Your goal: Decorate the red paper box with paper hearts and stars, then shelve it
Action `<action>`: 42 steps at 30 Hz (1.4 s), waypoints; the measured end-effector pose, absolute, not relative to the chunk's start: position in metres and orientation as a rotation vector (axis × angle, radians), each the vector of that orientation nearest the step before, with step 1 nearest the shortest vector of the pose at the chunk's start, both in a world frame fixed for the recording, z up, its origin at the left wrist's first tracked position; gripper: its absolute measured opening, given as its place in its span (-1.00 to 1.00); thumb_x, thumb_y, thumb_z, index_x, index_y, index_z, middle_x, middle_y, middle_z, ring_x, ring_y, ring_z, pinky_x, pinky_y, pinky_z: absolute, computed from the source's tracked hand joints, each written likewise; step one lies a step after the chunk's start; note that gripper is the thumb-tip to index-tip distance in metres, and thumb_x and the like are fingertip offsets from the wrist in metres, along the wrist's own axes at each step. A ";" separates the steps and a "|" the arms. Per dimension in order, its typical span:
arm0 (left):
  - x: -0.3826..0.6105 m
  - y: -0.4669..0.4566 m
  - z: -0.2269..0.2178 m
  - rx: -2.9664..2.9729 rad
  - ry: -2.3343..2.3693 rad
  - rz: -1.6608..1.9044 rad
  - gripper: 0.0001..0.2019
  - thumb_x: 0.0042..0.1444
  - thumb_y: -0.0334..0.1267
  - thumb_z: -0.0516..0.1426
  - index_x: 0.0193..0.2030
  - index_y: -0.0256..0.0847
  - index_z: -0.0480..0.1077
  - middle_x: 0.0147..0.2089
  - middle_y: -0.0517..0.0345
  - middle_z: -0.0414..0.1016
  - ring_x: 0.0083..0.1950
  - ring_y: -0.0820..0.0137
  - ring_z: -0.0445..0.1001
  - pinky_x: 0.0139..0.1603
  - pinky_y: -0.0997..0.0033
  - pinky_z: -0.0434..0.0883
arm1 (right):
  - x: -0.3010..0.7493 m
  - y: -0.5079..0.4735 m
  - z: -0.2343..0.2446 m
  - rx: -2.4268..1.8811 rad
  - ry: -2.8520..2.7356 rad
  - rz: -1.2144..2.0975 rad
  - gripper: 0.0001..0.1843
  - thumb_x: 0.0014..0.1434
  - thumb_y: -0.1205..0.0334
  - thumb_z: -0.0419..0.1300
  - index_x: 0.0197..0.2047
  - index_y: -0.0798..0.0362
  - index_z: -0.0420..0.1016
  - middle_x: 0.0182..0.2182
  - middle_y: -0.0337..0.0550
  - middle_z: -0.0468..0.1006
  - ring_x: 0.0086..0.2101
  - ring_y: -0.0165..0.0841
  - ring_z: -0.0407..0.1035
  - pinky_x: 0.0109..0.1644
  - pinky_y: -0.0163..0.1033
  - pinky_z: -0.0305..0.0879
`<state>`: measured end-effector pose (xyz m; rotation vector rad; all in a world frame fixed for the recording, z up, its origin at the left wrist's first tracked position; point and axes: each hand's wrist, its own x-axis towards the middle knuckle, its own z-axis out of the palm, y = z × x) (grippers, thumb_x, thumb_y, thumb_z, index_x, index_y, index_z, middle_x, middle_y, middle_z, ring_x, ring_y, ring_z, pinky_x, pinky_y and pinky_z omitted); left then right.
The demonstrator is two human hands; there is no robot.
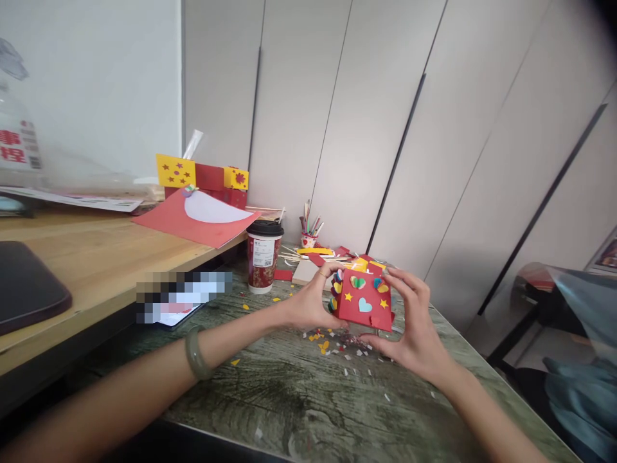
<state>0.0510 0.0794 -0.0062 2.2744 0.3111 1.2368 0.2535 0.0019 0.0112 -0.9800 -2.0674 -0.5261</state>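
A red paper box is held up above the table between my two hands. Its near face carries a pale blue heart, yellow stars and small coloured paper butterflies; more coloured shapes stick out along its left edge. My left hand grips the left side, with the thumb low and a ring on one finger. On the other side, my right hand has its fingers on the top right corner and its thumb under the lower edge. The back of the box is hidden.
Paper scraps litter the dark wood-grain table. A lidded paper cup stands left of the hands. Behind are a pen holder and coloured paper pieces. On the raised wooden desk, a red sheet juts over the edge.
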 end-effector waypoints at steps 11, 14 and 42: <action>0.051 0.083 -0.013 2.252 0.281 1.251 -0.12 -0.34 -0.15 0.34 0.12 -0.12 -0.02 0.21 -0.10 0.02 0.25 0.12 0.09 0.23 0.07 0.09 | 0.259 0.004 0.010 -0.953 -2.013 -0.630 -0.22 -0.09 -0.07 0.33 0.13 -0.17 0.05 0.13 -0.06 0.01 0.11 0.02 -0.02 0.15 0.17 0.01; 0.052 0.083 -0.013 2.205 0.287 1.220 -0.11 -0.34 -0.16 0.35 0.13 -0.11 -0.03 0.23 -0.09 0.01 0.24 0.12 0.11 0.24 0.06 0.07 | 0.259 0.004 0.010 -0.955 -1.989 -0.610 -0.20 -0.09 -0.06 0.33 0.16 -0.20 0.03 0.13 -0.07 0.02 0.12 0.03 -0.03 0.15 0.20 -0.01; 0.046 0.077 -0.005 2.408 0.373 1.307 -0.26 -0.26 -0.29 0.26 0.11 -0.15 0.04 0.17 -0.06 0.08 0.20 0.15 0.12 0.20 0.11 0.11 | 0.260 0.007 0.008 -0.986 -2.038 -0.241 0.04 -0.08 0.20 0.28 0.29 -0.05 -0.34 0.16 0.02 0.00 0.09 -0.12 0.07 0.12 0.01 0.14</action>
